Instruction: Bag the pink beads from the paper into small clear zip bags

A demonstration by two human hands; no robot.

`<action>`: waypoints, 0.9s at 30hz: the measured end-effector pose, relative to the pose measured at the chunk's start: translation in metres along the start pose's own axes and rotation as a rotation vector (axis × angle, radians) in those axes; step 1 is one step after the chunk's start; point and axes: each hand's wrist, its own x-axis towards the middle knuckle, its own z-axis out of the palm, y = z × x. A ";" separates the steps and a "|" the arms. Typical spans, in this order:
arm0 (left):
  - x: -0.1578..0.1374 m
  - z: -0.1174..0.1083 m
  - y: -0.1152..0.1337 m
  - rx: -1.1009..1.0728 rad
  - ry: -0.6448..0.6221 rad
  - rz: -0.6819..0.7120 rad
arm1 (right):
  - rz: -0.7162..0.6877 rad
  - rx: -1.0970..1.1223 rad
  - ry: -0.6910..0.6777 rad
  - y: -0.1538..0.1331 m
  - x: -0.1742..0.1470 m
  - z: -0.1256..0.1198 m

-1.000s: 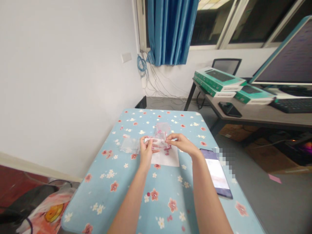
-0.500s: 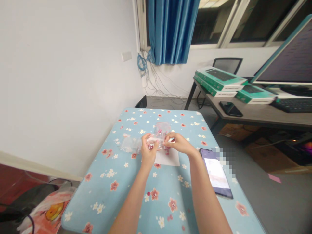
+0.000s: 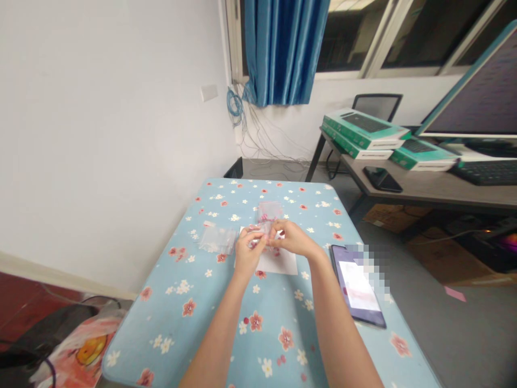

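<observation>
Work partway along, judged from the layout: your left hand [image 3: 250, 249] and right hand [image 3: 291, 238] meet over a white sheet [image 3: 285, 265] on the flowered table [image 3: 165, 318], with a clear plastic bag [image 3: 263, 229] between them. Thumb and forefinger of each hand are drawn into a close pinch and appear to grip the bag — whether its mouth is parted or sealed you cannot tell at this size. Small loose red pieces [image 3: 277, 252] lie on the sheet beside your right hand, apparently the part left over. Just beyond your hands rest pinkish bags [image 3: 270, 207], red showing at their near end; these look like the portion already done. To your left, flat clear bags [image 3: 218, 240] show no red contents — seemingly a supply not yet used. To your right lies a lit phone [image 3: 355, 285]
</observation>
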 end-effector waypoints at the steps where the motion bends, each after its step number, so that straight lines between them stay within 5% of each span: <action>1: 0.000 0.000 0.000 0.002 -0.002 0.003 | 0.000 -0.002 0.002 0.000 0.000 0.000; 21: -0.003 0.001 0.007 0.196 -0.082 0.112 | 0.046 -0.006 -0.150 -0.011 -0.004 -0.005; 27: -0.006 0.008 0.009 0.201 -0.052 0.185 | 0.058 -0.228 -0.128 -0.013 -0.007 -0.009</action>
